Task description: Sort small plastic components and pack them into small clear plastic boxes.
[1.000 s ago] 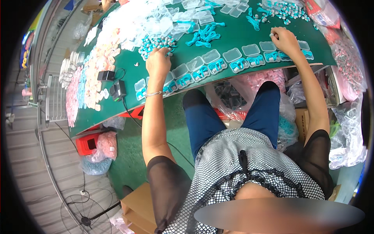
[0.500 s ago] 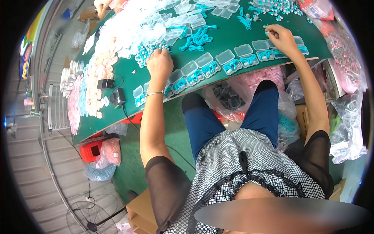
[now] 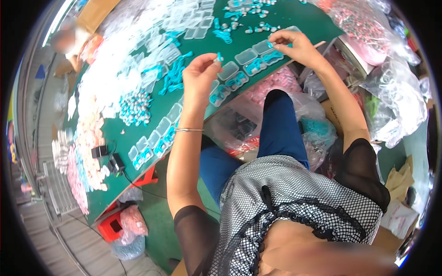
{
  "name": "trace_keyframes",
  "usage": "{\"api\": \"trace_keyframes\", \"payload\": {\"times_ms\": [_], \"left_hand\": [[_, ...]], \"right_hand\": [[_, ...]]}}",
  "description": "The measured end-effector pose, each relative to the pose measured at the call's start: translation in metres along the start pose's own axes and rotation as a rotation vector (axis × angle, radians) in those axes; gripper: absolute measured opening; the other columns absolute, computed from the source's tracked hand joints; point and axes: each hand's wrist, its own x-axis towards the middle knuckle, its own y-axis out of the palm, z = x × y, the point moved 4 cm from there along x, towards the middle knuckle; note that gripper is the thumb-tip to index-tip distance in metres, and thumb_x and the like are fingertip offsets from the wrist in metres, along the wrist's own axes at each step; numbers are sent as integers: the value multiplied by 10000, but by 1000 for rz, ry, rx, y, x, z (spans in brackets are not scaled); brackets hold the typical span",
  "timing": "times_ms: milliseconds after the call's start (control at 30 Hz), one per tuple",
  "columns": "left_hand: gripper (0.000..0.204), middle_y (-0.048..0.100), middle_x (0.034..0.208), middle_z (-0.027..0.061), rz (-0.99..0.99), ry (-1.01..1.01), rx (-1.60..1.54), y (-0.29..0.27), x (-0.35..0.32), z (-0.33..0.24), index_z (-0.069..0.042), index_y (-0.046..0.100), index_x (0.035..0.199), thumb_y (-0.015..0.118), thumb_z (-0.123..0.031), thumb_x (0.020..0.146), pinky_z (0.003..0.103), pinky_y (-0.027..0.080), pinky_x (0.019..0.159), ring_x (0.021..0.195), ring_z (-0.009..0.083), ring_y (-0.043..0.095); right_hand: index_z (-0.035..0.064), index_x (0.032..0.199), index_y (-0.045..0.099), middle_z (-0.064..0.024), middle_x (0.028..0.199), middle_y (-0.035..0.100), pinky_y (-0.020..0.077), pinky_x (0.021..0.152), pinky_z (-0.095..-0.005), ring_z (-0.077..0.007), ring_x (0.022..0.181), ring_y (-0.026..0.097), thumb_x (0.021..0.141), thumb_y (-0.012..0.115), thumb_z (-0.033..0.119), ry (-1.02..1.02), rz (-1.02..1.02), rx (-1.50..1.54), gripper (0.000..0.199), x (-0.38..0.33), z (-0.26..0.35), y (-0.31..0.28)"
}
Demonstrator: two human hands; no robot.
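Observation:
My left hand (image 3: 198, 77) is raised above the row of small clear plastic cases, pinching a small teal-and-grey earbud (image 3: 219, 57) between thumb and fingertips. Farther right, my right hand (image 3: 297, 48) is closed at the fingertips on a small teal piece (image 3: 270, 44), mostly hidden, likely an earbud too. Below the hands, open-lidded clear cases (image 3: 246, 56) line the table's near edge, with coiled teal earphone cords (image 3: 236, 81) in them. A heap of loose teal-and-grey earbuds (image 3: 135, 108) lies left of my left hand.
Bundled teal cords (image 3: 174, 76) and piled clear cases (image 3: 199, 18) cover the green table (image 3: 103, 198) farther back. Black adapters (image 3: 116, 163) with a cable sit at the left. Plastic bags (image 3: 363, 27) crowd the right side. Another person's arm (image 3: 73, 62) shows at far left.
My left hand has left the earbud heap and moved right, lifting an earbud over the cases. My right hand remains near the row's right end. The whole view has turned.

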Motion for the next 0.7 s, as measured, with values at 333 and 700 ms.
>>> {"api": "trace_keyframes", "payload": {"times_ms": [333, 700], "left_hand": [[76, 663, 839, 97, 45, 615, 663, 107, 10, 16, -86, 697, 800, 723, -68, 730, 418, 487, 659, 759, 301, 641], [47, 647, 796, 25, 38, 787, 1166, 127, 11, 19, -135, 727, 779, 690, -143, 751, 407, 414, 663, 780, 247, 623]], "right_hand": [[61, 904, 651, -58, 861, 631, 469, 787, -362, -244, 851, 599, 750, 697, 39, -239, -47, -346, 162, -23, 4, -2], [120, 841, 664, -8, 901, 606, 384, 873, -384, -207, 955, 576, 771, 683, 126, -365, -59, -705, 72, -30, 9, 7]]}}
